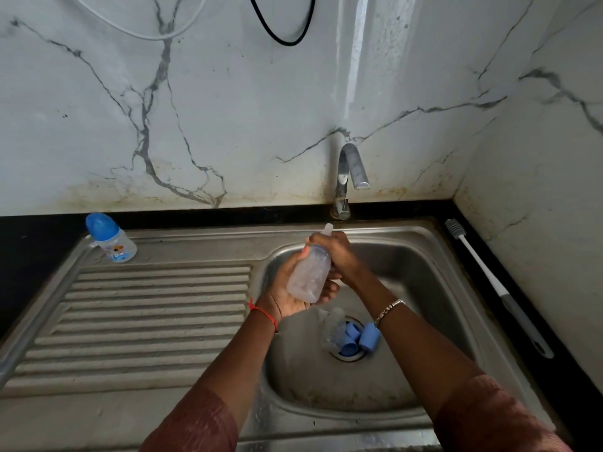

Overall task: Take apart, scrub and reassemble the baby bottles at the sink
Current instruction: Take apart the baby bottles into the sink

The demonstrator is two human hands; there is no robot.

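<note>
Far left: capped bottle (112, 239) stands at the drainboard's (146, 305) back corner. Over the basin (411, 272), left hand (293, 300) cradles the clear bottle (310, 272), fingers curled under its base; right hand (334, 252) wraps the neck, teat (328, 227) poking out. Best: hold body still & twist only the top (wet plastic prob. slips). It looks cloudy, tilted. Loose blue parts (359, 339) lie by the drain (346, 358).

right hand (330, 252) hides bottle (309, 275) neck, drain pieces (351, 338) perhaps caps
</note>
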